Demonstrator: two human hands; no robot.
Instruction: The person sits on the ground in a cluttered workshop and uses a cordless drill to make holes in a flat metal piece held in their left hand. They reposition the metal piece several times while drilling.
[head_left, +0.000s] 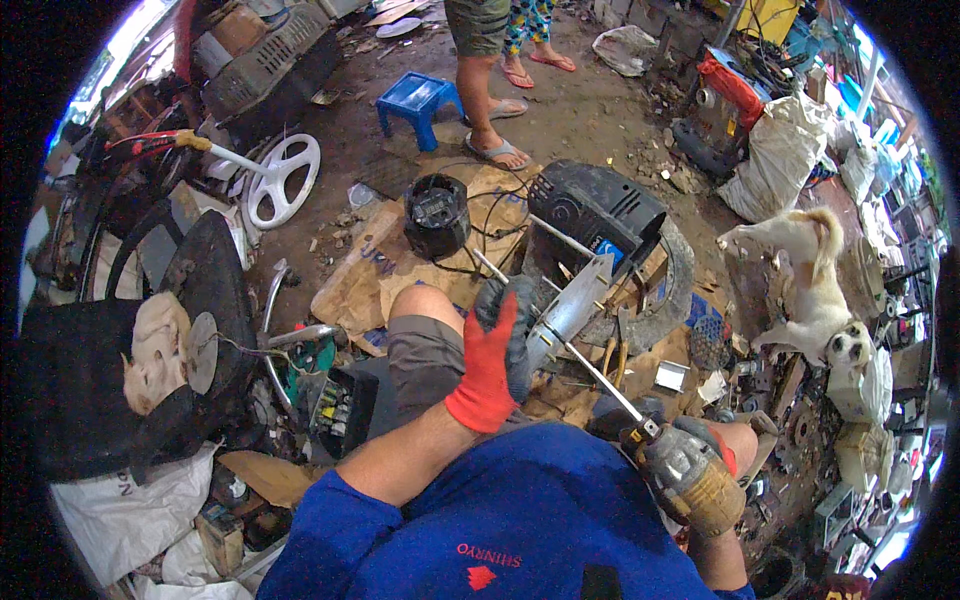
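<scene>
Metal bracket [575,305] w/ thin rods: pos. in front of my L knee, just off the near side of the black housing [590,205]. My L hand [495,345], in a red & grey glove, is closed on the bracket's L side; exact finger placement partly hidden. My R hand [722,452], also gloved, grips the power tool [692,482] at my R side; most fingers are behind the tool body, so trigger pos. can't be told. Long shaft [605,385] runs fwd & L from the tool, tip at the bracket's near edge; can't tell if seated.

Surroundings: black housing sits tilted beyond the bracket, beside a grey ring [682,285]. Black cylindrical part [437,215] stands on cardboard [350,285], L of housing. Blue stool [418,97] is farther fwd, next to a standing person's legs [480,95]. White dog [815,285] stands well to R; pale dog [160,345] lies to L.
</scene>
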